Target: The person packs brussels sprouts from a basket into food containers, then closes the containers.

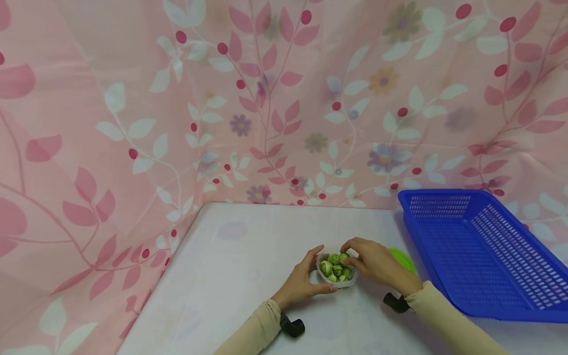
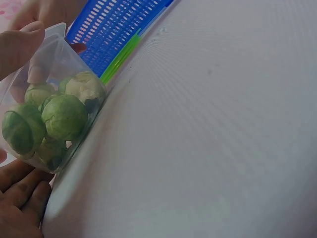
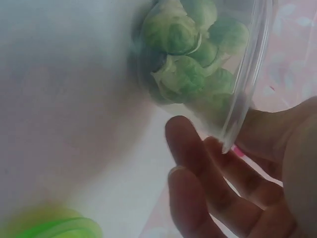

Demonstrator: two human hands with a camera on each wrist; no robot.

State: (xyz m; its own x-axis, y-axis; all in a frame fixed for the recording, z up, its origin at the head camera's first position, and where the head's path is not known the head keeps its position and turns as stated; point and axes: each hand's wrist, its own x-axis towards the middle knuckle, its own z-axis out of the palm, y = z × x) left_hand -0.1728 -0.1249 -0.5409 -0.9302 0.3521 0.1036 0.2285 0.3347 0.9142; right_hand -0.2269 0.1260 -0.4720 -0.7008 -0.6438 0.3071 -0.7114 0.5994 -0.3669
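A small clear plastic container (image 1: 348, 283) stands on the white table and holds several green Brussels sprouts (image 1: 326, 267). My left hand (image 1: 299, 283) grips it from the left, thumb at the near side and fingers round the far side. Over the right rim my right hand (image 1: 377, 261) reaches in, its thumb and forefinger pinching one sprout (image 1: 343, 257) near the top. In the left wrist view, more sprouts (image 2: 64, 117) show through the clear wall. The right wrist view shows right-hand fingers (image 3: 185, 144) by the rim; the pinching tips are hidden there.
A bright green round lid (image 1: 403, 259) lies just right of the container, partly behind the right hand. Beyond it a large blue perforated basket (image 1: 479, 313) takes up the table's right side. Pink floral cloth (image 1: 284, 123) hangs along the back and left.
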